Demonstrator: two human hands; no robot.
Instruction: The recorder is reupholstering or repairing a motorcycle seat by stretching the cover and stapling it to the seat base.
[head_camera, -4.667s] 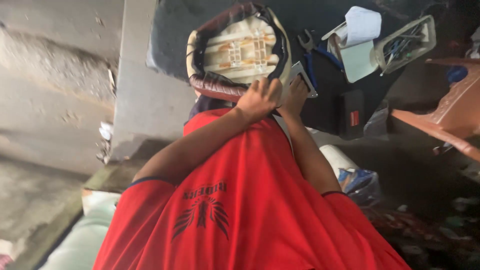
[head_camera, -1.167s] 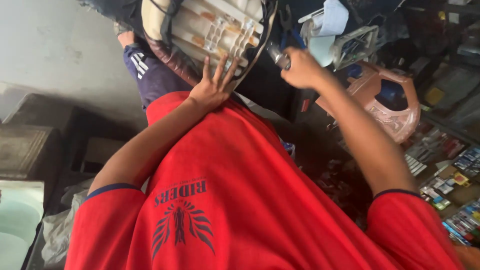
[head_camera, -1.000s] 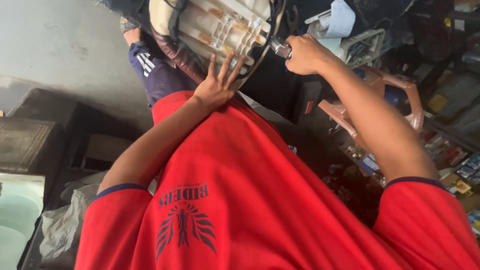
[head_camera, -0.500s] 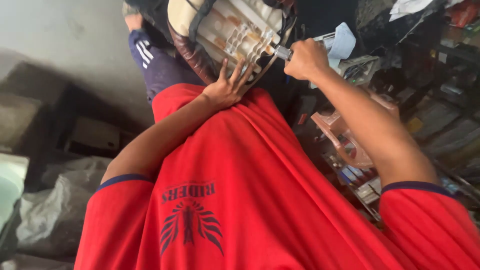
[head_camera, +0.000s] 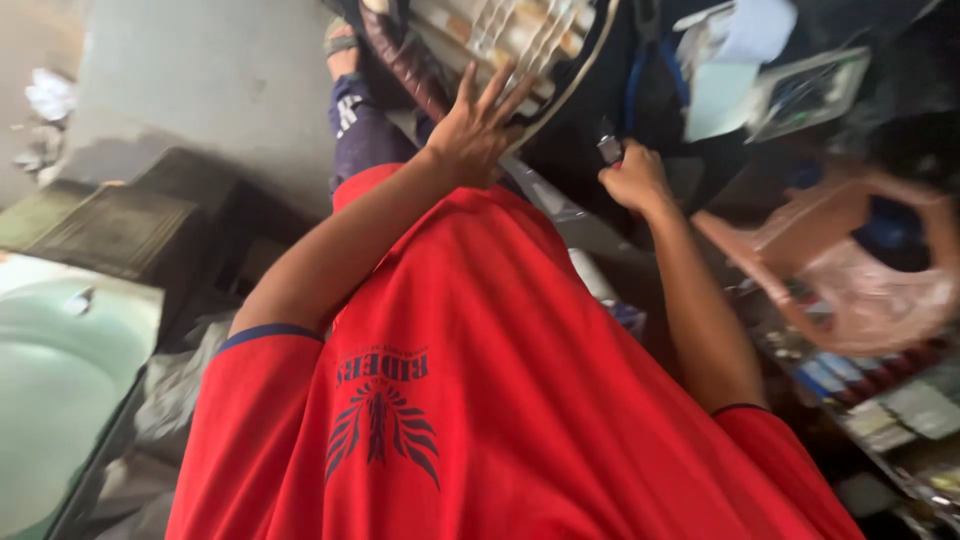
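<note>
A round appliance part (head_camera: 520, 35), cream and ribbed inside with a dark rim, sits at the top of the view above my red shirt (head_camera: 480, 400). My left hand (head_camera: 480, 125) lies flat against its lower edge, fingers spread. My right hand (head_camera: 632, 180) is closed in a fist around a small tool (head_camera: 608, 150), whose metal tip sticks up just below and right of the part's rim. The tip is apart from the rim. The part's upper half is cut off by the frame.
A pink plastic chair (head_camera: 850, 270) stands at right, with small packets (head_camera: 880, 400) on the floor below it. A white cloth (head_camera: 745, 35) and a tray (head_camera: 810, 90) lie top right. A dark-shorted leg (head_camera: 360, 120), grey concrete (head_camera: 200, 70) and a pale green sheet (head_camera: 60, 380) are at left.
My right hand with the tool has dropped down and away from the part's rim. My left hand stays spread on the part. The view has shifted.
</note>
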